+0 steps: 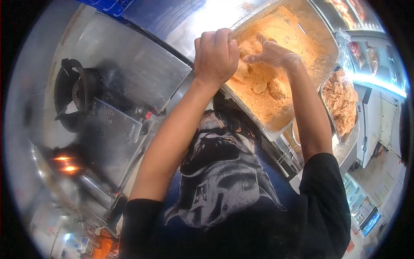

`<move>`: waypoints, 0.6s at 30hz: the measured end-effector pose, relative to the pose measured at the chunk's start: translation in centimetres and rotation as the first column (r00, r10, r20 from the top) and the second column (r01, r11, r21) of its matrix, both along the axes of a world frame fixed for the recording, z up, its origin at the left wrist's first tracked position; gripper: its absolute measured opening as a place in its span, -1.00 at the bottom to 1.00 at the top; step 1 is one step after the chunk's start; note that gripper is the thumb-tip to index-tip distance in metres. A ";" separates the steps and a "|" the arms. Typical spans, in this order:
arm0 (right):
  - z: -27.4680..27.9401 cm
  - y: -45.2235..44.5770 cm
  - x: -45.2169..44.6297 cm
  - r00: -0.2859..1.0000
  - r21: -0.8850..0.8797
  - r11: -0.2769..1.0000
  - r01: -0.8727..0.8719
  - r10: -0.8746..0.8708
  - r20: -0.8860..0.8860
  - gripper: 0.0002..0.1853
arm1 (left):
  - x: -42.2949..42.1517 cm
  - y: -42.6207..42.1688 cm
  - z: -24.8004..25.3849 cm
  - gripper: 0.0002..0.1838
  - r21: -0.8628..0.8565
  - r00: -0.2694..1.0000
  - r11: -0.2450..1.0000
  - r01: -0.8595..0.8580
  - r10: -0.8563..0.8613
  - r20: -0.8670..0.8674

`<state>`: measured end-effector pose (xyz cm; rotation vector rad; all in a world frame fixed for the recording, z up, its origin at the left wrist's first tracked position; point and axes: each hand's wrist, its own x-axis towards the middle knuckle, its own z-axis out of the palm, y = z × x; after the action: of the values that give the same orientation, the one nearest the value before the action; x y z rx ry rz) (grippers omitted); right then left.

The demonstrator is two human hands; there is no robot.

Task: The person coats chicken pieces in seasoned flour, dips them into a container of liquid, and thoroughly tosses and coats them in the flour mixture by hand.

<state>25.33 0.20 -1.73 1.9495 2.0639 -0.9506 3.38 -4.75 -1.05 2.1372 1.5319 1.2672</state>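
A deep metal tray (330,47) holds orange-tinted breading flour (297,26), with lumpy flour-coated pieces (271,88) that look like chicken lying in it. My left hand (215,56), which looks bare, is closed at the tray's near left rim; its fingertips are hidden. Inside the tray, my right hand (278,54) wears a clear plastic glove dusted with flour. Its thumb and fingers are spread over a coated lump (249,45), touching the flour around it. Whether the fingers press on that lump cannot be made out.
A smaller tray piled with craggy breaded pieces (340,101) stands at the right. To the left are a steel counter (125,52) and a black burner ring (75,93). Flames (67,164) glow lower left. A blue crate (110,6) is at the top.
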 end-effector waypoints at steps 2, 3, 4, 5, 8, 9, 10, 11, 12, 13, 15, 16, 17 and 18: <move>-1.4 -1.7 -0.5 0.999 0.083 0.997 -0.009 0.005 0.040 0.34 | 0.1 -0.1 0.0 -0.71 0.007 1.000 1.000 0.002 -0.002 -0.001; -2.3 -3.2 -2.7 0.986 0.117 0.992 -0.046 0.026 0.164 0.33 | 0.0 0.1 0.0 -0.72 0.021 1.000 1.000 -0.006 0.006 -0.007; -3.4 -4.0 -4.7 0.958 0.144 0.985 -0.092 0.047 0.284 0.32 | 0.0 0.2 0.2 -0.72 0.023 1.000 1.000 -0.008 0.009 -0.008; -5.0 -4.4 -6.0 0.958 0.144 0.985 -0.097 0.053 0.281 0.32 | 0.0 0.2 0.3 -0.72 0.010 1.000 1.000 -0.011 0.011 -0.011; -6.1 -6.6 -7.4 0.979 0.400 0.917 0.004 -0.085 0.184 -0.14 | -0.1 -0.1 0.1 -0.72 -0.017 1.000 1.000 -0.002 0.002 -0.016; -5.6 -7.1 -7.1 0.977 0.403 0.915 0.016 -0.101 0.190 -0.14 | 0.0 0.0 0.1 -0.72 -0.016 1.000 1.000 -0.003 0.003 -0.016; -3.8 -7.3 -7.5 0.983 0.373 0.925 0.073 -0.129 0.127 -0.22 | 0.0 -0.1 0.1 -0.72 -0.012 1.000 1.000 0.011 -0.011 -0.008; -2.4 -7.2 -7.6 0.985 0.342 0.931 0.129 -0.160 0.064 -0.30 | 0.0 -0.3 0.1 -0.72 -0.007 1.000 1.000 0.008 -0.008 0.001; -1.6 -6.9 -7.4 0.983 0.351 0.926 0.139 -0.173 0.068 -0.30 | 0.0 -0.3 0.2 -0.72 -0.001 1.000 1.000 0.003 -0.003 0.009; -1.1 -6.6 -7.3 0.985 0.335 0.934 0.122 -0.156 0.076 -0.39 | 0.0 -0.2 0.2 -0.72 0.006 1.000 1.000 0.011 -0.011 0.013; -0.9 -6.2 -6.6 0.986 0.323 0.940 0.113 -0.147 0.083 -0.46 | -0.2 -0.3 0.2 -0.72 -0.009 1.000 1.000 0.013 -0.013 0.022; -1.1 -5.4 -5.4 0.989 0.315 0.944 0.099 -0.129 0.078 -0.47 | -0.1 -0.3 0.2 -0.72 0.000 1.000 1.000 0.016 -0.016 0.024; -1.4 -4.4 -4.1 0.992 0.308 0.948 0.078 -0.105 0.073 -0.47 | 0.0 -0.2 0.2 -0.72 0.010 1.000 1.000 0.017 -0.017 0.022; -1.8 -3.6 -2.8 0.990 0.344 0.938 0.036 -0.079 0.114 -0.44 | -0.1 -0.2 0.2 -0.72 0.016 1.000 1.000 0.011 -0.011 0.019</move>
<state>22.50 -3.37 -3.50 2.1785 2.2278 -0.4838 3.27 -4.95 -0.86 2.1338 1.5059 1.2965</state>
